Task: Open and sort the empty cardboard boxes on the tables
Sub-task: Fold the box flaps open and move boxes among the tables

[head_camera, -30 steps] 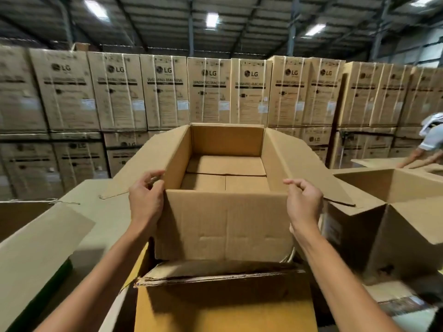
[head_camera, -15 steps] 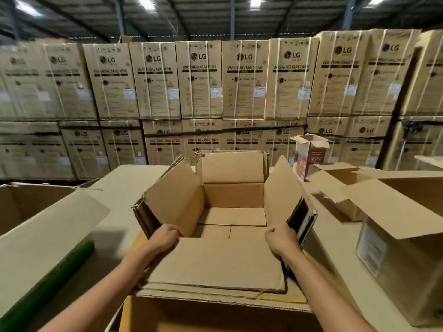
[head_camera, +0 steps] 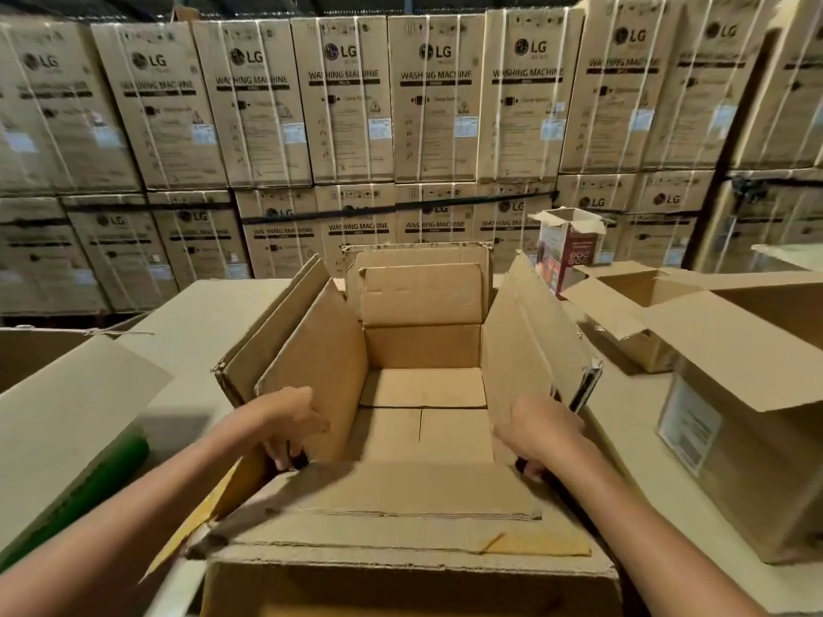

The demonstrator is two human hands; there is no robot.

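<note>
Bare forearms enter from 7 and 5 o'clock; left hand [head_camera: 285, 427] and right hand [head_camera: 541, 434] each grip a near corner of the box [head_camera: 423, 349], fingers curled.

Strapped LG washing machine cartons [head_camera: 347, 100] stand stacked in two tiers well beyond the left hand [head_camera: 289, 423]; a green roll [head_camera: 89, 487] lies to its left.

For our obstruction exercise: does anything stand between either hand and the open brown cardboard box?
Nothing visible does: the left hand and the right hand both grip the open brown cardboard box at its near corners.
</note>
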